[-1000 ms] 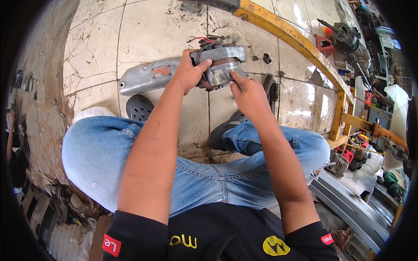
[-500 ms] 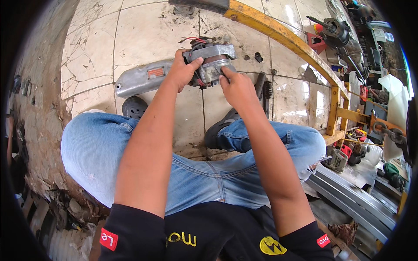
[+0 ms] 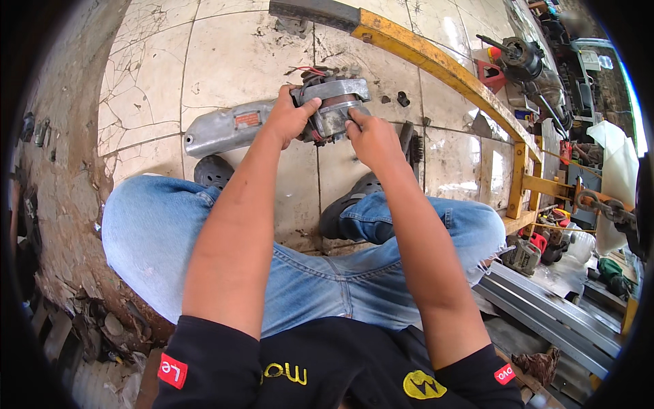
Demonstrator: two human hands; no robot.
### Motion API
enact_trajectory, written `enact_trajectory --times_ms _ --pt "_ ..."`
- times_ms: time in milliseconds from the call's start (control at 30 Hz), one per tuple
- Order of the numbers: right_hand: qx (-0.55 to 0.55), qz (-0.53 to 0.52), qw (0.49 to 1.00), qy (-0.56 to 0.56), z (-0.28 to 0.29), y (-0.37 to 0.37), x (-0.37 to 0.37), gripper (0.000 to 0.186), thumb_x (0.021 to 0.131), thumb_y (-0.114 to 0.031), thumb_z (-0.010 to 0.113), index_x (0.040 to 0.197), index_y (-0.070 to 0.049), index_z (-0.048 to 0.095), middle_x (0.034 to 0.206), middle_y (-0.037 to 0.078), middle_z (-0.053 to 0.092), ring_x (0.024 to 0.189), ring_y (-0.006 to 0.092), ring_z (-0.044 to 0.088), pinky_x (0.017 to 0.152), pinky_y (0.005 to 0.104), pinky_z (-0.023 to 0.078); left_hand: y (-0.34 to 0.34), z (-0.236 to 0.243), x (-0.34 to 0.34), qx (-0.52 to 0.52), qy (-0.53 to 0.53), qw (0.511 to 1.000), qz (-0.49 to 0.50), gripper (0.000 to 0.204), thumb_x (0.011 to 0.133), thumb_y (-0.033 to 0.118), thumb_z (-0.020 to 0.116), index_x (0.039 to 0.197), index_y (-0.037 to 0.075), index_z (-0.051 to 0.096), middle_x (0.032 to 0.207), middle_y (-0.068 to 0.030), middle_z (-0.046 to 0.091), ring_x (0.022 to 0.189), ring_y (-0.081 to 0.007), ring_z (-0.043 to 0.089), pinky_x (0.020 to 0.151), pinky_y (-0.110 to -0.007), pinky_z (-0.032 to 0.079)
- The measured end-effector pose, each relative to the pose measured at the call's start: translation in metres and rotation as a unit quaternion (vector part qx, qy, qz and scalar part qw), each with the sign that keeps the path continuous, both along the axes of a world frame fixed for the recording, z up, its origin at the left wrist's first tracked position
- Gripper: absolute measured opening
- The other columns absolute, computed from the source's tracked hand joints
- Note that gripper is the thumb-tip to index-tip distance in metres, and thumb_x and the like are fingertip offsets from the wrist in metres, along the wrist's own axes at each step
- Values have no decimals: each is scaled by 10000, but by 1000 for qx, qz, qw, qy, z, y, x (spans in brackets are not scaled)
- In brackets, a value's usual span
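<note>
A grey metal alternator with a brownish band and thin red wires at its far end is between my hands, over the tiled floor. My left hand wraps its left side, thumb lying across the casing. From the right, my right hand grips the casing's near right side with thumb and index finger, the other fingers curled under. Whether the alternator also rests on the floor is hidden. Just left of it lies a long grey metal cover with a reddish label, partly behind my left hand.
A yellow metal frame arches across the far right. Small dark parts lie right of the alternator, with a wire brush nearer me. Silver metal rails stand at the lower right. Beyond the frame are a red stand and assorted machine parts.
Both hands keep their hold on the alternator, with only a slight shift of the right fingertips and the alternator. The whole view has moved a little.
</note>
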State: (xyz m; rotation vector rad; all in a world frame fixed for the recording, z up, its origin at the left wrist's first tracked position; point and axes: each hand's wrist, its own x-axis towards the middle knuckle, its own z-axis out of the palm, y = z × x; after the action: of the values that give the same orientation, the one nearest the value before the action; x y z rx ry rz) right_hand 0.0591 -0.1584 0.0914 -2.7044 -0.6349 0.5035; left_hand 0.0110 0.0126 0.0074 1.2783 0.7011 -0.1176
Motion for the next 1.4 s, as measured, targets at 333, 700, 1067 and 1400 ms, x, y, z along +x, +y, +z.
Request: enact_trajectory --times_ms 333,700,1067,1400 --pt "-23 23 999 -15 4 1 -6 304 937 -232 575 1182 -82 673 914 243 688 929 442 624 824 520 518 1 -15 0 14 -22 1000 2 675 893 298 722 1374 70 309 1189 -201 549 880 -281 667 532 -420 608" --pt "-12 36 999 -20 0 -7 -6 315 924 -225 581 1180 -65 674 916 251 681 882 462 635 829 522 511 -1 -4 1 7 -11 1000 0 666 901 294 714 1376 68 306 1219 -215 532 933 -298 656 563 -429 618" --pt "-34 30 999 11 11 -1 0 336 935 -243 570 1223 -91 653 942 232 691 942 433 635 840 513 516 2 -13 1 13 -23 1000 4 635 913 284 702 1370 81 311 1229 -205 531 950 -304 648 595 -447 616" --pt "22 -49 998 11 -10 3 -3 326 930 -248 571 1199 -90 667 964 235 693 952 430 644 848 524 516 1 6 -1 -16 -7 1000 20 652 888 248 725 1363 71 316 1199 -208 547 916 -300 648 566 -445 608"
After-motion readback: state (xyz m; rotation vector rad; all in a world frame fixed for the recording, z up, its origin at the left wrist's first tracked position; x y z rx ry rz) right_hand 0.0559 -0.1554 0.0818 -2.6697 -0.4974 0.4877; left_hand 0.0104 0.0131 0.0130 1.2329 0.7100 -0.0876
